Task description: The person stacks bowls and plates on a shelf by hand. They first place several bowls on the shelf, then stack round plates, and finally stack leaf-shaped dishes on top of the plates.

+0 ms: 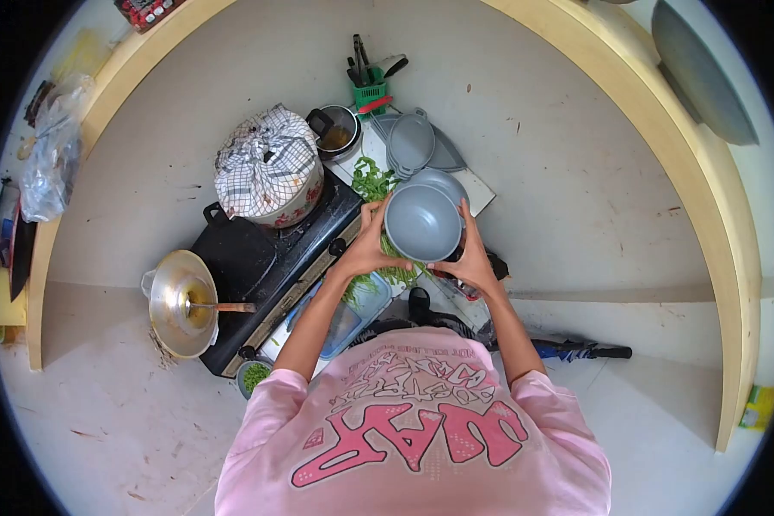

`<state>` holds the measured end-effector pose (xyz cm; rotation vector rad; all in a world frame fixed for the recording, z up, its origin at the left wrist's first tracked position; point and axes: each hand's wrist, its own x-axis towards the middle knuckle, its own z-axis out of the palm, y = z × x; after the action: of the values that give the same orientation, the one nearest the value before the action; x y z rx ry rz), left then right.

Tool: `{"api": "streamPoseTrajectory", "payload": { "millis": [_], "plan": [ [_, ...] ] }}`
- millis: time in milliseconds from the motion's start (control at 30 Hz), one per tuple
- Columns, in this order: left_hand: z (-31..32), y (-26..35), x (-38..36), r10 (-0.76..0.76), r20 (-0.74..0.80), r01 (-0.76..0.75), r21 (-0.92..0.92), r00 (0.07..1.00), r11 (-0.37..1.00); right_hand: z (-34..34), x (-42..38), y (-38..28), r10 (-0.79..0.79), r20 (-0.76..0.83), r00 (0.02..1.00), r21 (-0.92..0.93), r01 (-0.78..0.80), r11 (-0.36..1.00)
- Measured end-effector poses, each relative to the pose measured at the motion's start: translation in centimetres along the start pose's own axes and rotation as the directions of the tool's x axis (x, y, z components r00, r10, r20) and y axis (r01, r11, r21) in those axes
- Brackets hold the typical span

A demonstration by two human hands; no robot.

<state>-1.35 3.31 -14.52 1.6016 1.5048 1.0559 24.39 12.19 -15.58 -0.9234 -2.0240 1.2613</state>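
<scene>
A grey bowl (422,225) is held between my two hands, and its inside looks bare. My left hand (368,244) grips the left side of its rim, fingers curled behind it. On the right side, my right hand (472,258) has its thumb at the near edge and fingers along the wall. Just behind the bowl, another grey round dish (443,182) shows in part. Leafy greens (371,181) lie to the left of the bowl, and more stems are partly hidden under my hands.
A black stove (305,258) bears a cloth-covered pot (267,172) and a wok (183,303) with a wooden-handled utensil. Behind stand a small saucepan (340,131), a grey colander (411,142) and a green utensil basket (370,93). A blue container (344,327) sits near me.
</scene>
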Motion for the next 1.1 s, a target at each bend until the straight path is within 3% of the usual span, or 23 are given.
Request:
{"api": "streamPoseTrajectory", "payload": {
  "millis": [133, 233, 267, 400, 600, 767, 900, 1100],
  "plan": [
    [-2.1, 4.6, -1.8, 0.114, -0.035, -0.113, 0.039, 0.993, 0.993, 0.1, -2.0, -5.9, 0.004, -0.017, 1.000, 0.245, 0.000, 0.970],
    [-3.0, 7.2, -2.1, 0.214, -0.060, -0.214, 0.003, 0.975, 0.977, -0.3, -3.0, -8.1, -0.121, -0.112, 0.986, 0.078, 0.131, 0.988],
    [-3.3, 7.9, -2.1, 0.241, -0.057, -0.243, -0.021, 0.969, 0.970, -0.6, -3.5, -9.4, -0.108, -0.150, 0.983, 0.093, 0.123, 0.988],
    [-3.7, 11.5, -1.4, 0.327, -0.141, -0.351, -0.211, 0.935, 0.912, -2.9, -4.8, -15.4, -0.228, -0.239, 0.944, -0.156, 0.194, 0.969],
    [-4.4, 18.9, 0.1, 0.516, -0.096, -0.517, -0.322, 0.851, 0.793, -6.3, -8.8, -23.8, -0.237, -0.342, 0.909, -0.199, 0.176, 0.964],
    [-5.6, 25.7, 1.2, 0.625, -0.088, -0.621, -0.288, 0.775, 0.729, -10.2, -10.5, -29.2, -0.378, -0.389, 0.840, -0.264, 0.291, 0.920],
    [-6.1, 31.2, 3.1, 0.722, -0.151, -0.738, -0.145, 0.675, 0.659, -13.5, -10.1, -33.2, -0.497, -0.389, 0.776, -0.286, 0.411, 0.865],
    [-7.0, 39.6, 6.8, 0.806, -0.208, -0.813, 0.072, 0.554, 0.577, -20.8, -8.5, -39.4, -0.572, -0.389, 0.723, -0.439, 0.400, 0.805]
  ]
}}
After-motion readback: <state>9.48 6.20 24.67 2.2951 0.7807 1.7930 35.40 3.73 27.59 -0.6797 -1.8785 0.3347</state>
